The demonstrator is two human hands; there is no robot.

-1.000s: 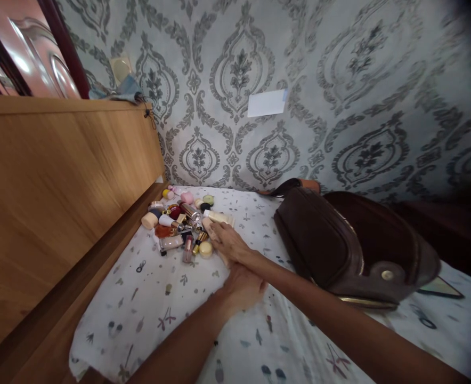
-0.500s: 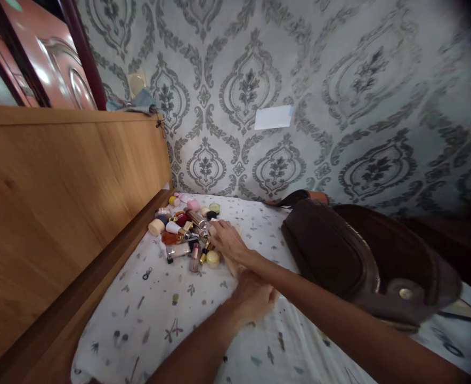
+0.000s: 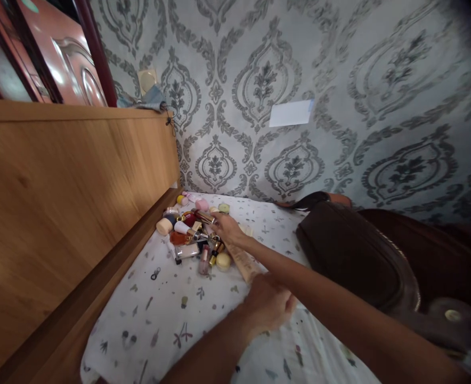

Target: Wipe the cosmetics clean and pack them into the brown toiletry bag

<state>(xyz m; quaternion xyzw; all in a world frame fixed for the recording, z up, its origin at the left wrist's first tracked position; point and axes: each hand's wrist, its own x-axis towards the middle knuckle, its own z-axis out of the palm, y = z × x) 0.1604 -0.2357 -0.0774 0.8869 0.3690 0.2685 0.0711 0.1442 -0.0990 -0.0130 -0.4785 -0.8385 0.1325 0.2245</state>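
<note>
My right hand is at the right side of a pile of small cosmetics, its fingers closed on the end of a shiny brown-and-silver cosmetic tube. Below the right forearm, my left hand is curled around the lower end of a long beige tube; its fingertips are mostly hidden. Close to the right hand lie a round pale-yellow pot, a small clear-pink bottle and a rectangular glass bottle. A white-handled item, an orange bottle and a beige-capped bottle are farther left.
The pile lies on a white patterned sheet. A wooden board borders the left, and a patterned wall stands behind. On the right sits a dark brown bag with its strap against the wall.
My right hand has shifted from over the pile's right side onto the brown-and-silver tube and closed on it. The beige tube by my left hand shows more. The view has turned slightly left.
</note>
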